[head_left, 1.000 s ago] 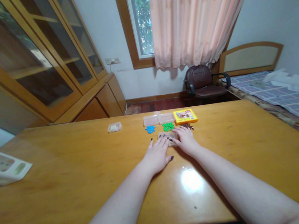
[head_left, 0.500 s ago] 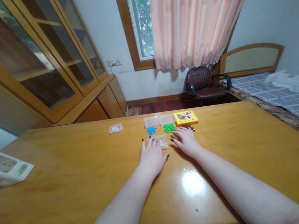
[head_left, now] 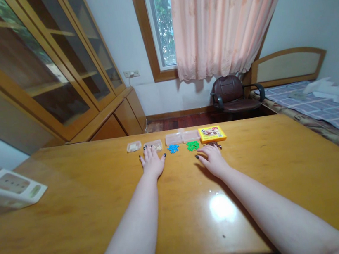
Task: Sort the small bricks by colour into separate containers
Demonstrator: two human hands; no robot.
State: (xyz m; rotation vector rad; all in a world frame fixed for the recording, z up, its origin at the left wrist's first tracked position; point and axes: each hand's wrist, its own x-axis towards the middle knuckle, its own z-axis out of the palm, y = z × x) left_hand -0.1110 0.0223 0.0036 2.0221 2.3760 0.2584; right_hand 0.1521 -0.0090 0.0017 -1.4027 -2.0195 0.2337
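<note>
My left hand (head_left: 152, 164) lies with its fingers spread, the fingertips over the near edge of a clear plastic box (head_left: 158, 142) that holds small cream-coloured pieces. Left of that box sits a smaller clear box (head_left: 134, 146) with pale contents. My right hand (head_left: 214, 160) rests with loosely bent, parted fingers just in front of a pile of dark brown pieces (head_left: 218, 144), partly covering it. A heap of blue pieces (head_left: 172, 148) and a heap of green pieces (head_left: 193, 145) lie between the two hands, a little farther back.
Clear plastic trays (head_left: 174, 138) stand side by side behind the blue and green heaps. A yellow printed box (head_left: 212, 134) lies to their right. At the far left of the wooden table (head_left: 106, 218) is a white container (head_left: 16, 185). An office chair (head_left: 230, 94) stands beyond.
My left hand has moved left and away from me, and the clear box with cream pieces has shifted with it, now beside the smaller box. My right hand stays nearly in place.
</note>
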